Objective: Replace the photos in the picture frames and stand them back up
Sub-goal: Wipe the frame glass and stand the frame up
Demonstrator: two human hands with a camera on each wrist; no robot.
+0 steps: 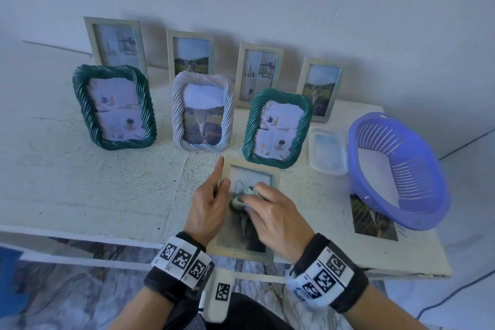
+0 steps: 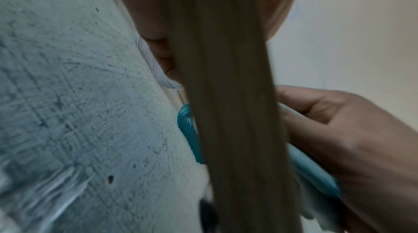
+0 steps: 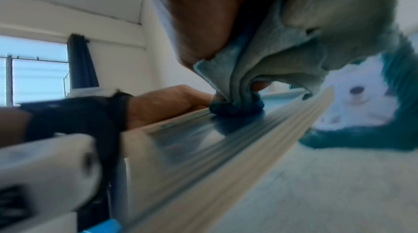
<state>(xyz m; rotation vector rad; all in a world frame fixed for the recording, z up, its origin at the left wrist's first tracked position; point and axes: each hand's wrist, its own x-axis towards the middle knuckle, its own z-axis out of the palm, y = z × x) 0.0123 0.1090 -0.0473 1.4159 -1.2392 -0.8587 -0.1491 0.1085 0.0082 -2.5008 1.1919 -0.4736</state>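
A beige wooden picture frame lies flat near the table's front edge, glass up, with a photo inside. My left hand holds its left rail, thumb on the front and index finger stretched along the edge. My right hand grips a bunched grey-blue cloth and presses it on the glass. In the right wrist view the cloth touches the glass of the frame, with my left hand behind. The left wrist view shows the frame's rail edge-on and my right hand.
Several frames stand in two rows behind; a green twisted frame is just beyond the flat one. At the right are a clear plastic tub, a purple basket and a loose photo partly under it. The table's front edge is close.
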